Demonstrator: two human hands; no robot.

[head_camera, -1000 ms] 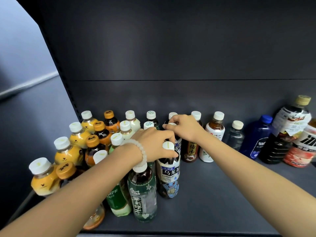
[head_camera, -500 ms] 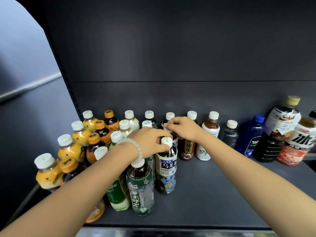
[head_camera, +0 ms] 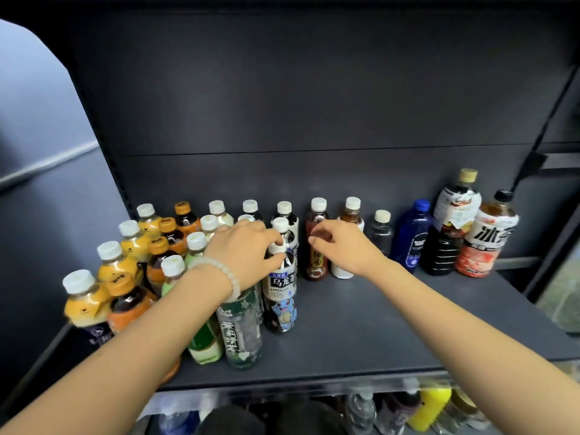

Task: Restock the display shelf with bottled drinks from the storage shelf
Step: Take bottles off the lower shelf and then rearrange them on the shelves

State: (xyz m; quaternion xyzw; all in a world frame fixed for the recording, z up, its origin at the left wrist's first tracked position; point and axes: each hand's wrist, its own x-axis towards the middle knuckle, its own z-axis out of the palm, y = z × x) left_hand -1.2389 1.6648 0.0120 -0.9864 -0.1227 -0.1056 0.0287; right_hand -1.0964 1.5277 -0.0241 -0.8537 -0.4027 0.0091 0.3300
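1. Fingers (head_camera: 273, 240) of left hand (head_camera: 243, 246) curled round the neck of dark oolong-tea bottle with white-and-blue label and cartoon turtle (head_camera: 282, 290), thumb under the white cap, beaded white bracelet (head_camera: 219, 274) on the wrist.
2. Standing upright on dark grey metal shelf (head_camera: 361, 324), in front of a second white-capped dark bottle (head_camera: 281, 227).
3. Far left: crowded rows of yellow juice bottles with white caps (head_camera: 84, 302) and orange-capped dark tea bottles (head_camera: 125, 299); clear green-labelled jasmine-tea bottle (head_camera: 241, 334) just beside the gripped one.
4. Right hand (head_camera: 345, 246) loosely curled, holding nothing, fingertips (head_camera: 315, 240) just in front of dark red-labelled bottle with white cap (head_camera: 317, 265).
5. Further right along the back: small clear bottle (head_camera: 381, 230), blue plastic bottle (head_camera: 412, 240), tall dark bottle with tan cap (head_camera: 448, 230), red-and-white iced-tea bottle (head_camera: 485, 240).
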